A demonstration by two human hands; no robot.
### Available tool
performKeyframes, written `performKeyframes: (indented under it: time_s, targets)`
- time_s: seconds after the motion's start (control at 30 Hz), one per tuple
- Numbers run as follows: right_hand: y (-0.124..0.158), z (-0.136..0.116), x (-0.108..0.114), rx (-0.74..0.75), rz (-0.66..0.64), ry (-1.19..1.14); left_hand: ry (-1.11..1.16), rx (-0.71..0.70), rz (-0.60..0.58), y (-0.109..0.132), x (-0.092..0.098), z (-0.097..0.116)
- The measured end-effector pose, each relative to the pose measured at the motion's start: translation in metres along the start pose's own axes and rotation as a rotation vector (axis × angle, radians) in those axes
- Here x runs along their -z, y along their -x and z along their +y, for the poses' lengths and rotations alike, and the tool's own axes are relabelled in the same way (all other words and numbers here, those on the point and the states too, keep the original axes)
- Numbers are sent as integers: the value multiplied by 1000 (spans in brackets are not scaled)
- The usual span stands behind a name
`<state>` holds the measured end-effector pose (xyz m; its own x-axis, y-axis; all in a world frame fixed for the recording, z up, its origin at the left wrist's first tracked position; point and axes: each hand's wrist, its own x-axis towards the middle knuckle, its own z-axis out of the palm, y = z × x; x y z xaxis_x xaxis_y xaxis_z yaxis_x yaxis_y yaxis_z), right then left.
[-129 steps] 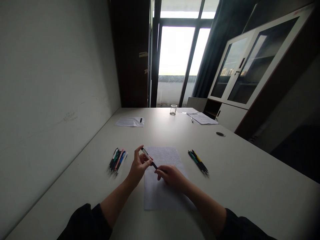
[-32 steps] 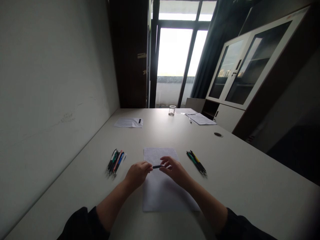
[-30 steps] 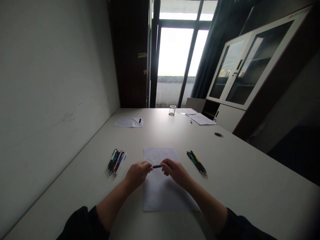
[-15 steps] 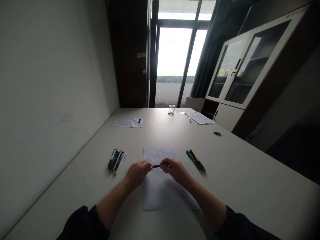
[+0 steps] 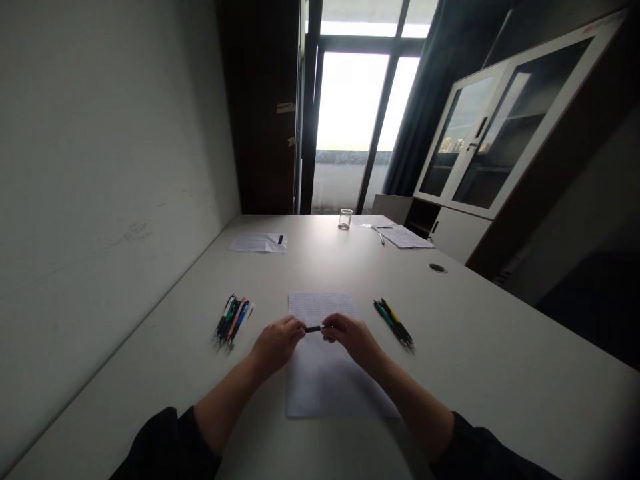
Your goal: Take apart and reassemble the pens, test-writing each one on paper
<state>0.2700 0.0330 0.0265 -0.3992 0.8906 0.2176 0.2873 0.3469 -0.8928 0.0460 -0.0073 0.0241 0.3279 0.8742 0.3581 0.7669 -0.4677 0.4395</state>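
A dark pen spans the gap between my two hands, above a sheet of lined paper. Its left end is pinched in the fingers of my left hand. My right hand pinches the other end, and the fingers hide that tip. Left of the paper lies a bunch of several pens in white, green, pink, blue and black. A smaller group of green, yellow and black pens rests to the right.
Farther back stand a small clear glass and a stack of papers with a pen beside it. Another sheet bears a small black object at the far left. A cable hole is at the right. A wall borders the left.
Both hands keep hold of the pen, nearly in place. A pale bit shows at the pen's right end now, beside my right fingertips. The view has shifted slightly.
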Motion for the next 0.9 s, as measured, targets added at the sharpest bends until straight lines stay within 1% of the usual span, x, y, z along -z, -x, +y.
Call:
performKeyframes:
  time_s: [0.23,0.4,0.53,0.63,0.77,0.83,0.9]
  targets:
    - [1,-1,-1,-10,11,-72,40,-119,-53,0,-5,-3]
    - [1,-2,-1,-12,24,-113,46,-154,-106,3,-6,-4]
    - [0,-2,-2,21,19,-175,78,-146,-108,4,-2,-2]
    - [0,-2,0,41,23,-158,94,-130,-105,3,0,0]
    - [-1,-2,4,59,90,-83,90,-102,-91,3,3,2]
    - [-2,0,6,81,128,-8,86,-78,-67,3,3,1]
    - [-2,1,7,123,136,77,82,-38,-25,2,4,-1]
